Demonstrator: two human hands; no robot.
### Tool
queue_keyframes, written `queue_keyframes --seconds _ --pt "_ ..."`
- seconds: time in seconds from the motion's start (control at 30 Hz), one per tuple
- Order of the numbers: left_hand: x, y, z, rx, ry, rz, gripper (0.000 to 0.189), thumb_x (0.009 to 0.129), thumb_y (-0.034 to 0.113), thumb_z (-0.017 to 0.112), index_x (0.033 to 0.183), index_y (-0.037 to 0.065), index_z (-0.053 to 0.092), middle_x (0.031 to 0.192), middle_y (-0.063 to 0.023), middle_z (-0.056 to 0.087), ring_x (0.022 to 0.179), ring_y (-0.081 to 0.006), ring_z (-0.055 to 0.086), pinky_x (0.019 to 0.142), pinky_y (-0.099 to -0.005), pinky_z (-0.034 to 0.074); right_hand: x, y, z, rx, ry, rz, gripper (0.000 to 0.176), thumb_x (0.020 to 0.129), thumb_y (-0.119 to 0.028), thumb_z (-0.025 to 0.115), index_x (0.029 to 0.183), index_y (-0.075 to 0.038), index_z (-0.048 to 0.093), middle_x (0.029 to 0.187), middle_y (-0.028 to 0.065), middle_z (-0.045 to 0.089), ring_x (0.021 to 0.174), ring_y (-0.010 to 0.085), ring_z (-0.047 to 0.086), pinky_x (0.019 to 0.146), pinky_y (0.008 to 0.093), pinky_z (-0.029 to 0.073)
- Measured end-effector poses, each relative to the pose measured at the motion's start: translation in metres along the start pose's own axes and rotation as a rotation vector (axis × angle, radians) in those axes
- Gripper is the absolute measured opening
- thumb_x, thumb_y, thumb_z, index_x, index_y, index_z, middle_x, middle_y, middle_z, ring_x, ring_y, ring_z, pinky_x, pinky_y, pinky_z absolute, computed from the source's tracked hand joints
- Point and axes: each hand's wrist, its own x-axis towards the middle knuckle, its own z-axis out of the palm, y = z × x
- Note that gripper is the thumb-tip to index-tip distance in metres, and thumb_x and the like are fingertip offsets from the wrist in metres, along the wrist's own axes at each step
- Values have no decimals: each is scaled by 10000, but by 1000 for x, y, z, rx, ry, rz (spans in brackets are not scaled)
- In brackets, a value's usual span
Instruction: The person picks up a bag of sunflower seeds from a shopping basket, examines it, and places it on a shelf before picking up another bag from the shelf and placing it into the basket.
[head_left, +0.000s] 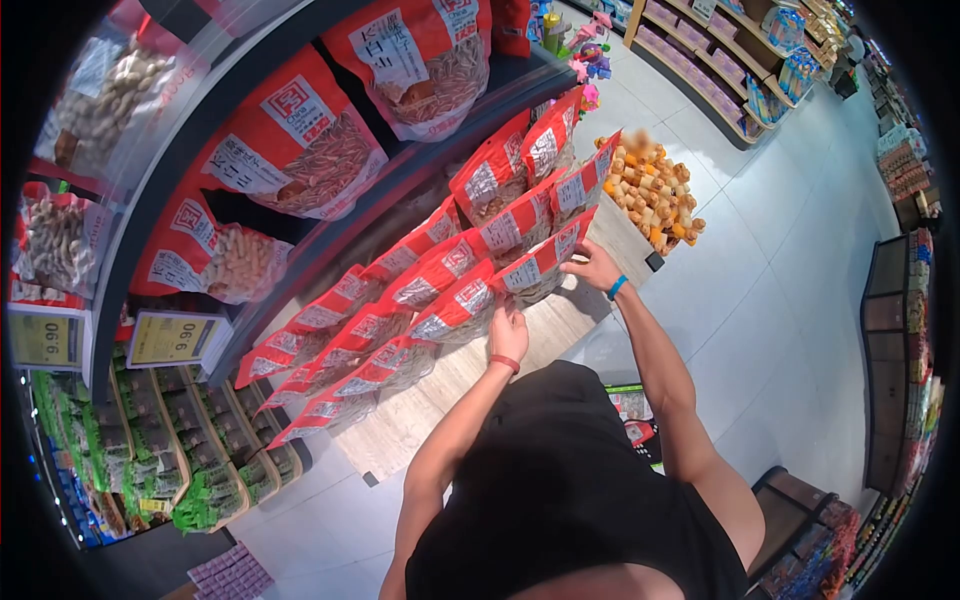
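Note:
A red-topped bag of sunflower seeds (541, 272) stands at the right end of the front row on the low display. My right hand (597, 268), with a blue wristband, grips its right edge, thumb and fingers bent. At its lower left side is my left hand (508, 331), a red band on the wrist, its fingers curled against the bag and partly hidden. Similar bags (455, 312) run leftward in the same row, leaning slightly. Behind them stand more rows of the same red bags (437, 287).
A pale wooden platform (470, 375) carries the bags. Dark shelves (330, 215) with larger red bags rise on the left, with price tags (172, 340) below. Beyond the platform's right end is a pile of orange-and-tan packages (652, 195). White floor tiles (760, 300) stretch right towards other shelves.

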Motion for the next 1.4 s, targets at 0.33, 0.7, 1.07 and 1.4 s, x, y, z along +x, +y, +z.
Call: queue_keyframes --seconds 0.33,0.7,1.07,1.4 --pt "-2 -8 -3 53 2 -8 449 891 -67 438 1334 -66 363 1230 -215 543 1149 -266 564 971 -323 455 1 26 1 -17 68 -3 673 736 -192 813 1300 -56 470 1230 95 568 1161 208 523 946 355 452" --pt "0 -20 3 51 54 128 381 859 -12 414 1231 -75 467 1153 -260 600 1115 -370 573 956 -404 438 -4 33 10 -30 231 45 549 757 -148 776 1240 -48 534 1169 118 603 1106 234 571 956 365 467" --pt "-2 -19 -3 64 48 74 421 847 -31 433 1267 -72 424 1155 -265 591 1113 -351 581 941 -394 455 -16 48 21 -20 295 35 751 778 -179 769 1376 2 351 1363 190 463 1200 270 513 990 381 447" --pt "-37 -36 -18 226 -294 -52 158 864 34 525 1018 2 513 952 -173 656 867 -264 673 764 -343 514 -41 89 75 38 590 1 411 884 -99 601 1258 -5 460 1092 144 604 830 140 626 677 279 523"
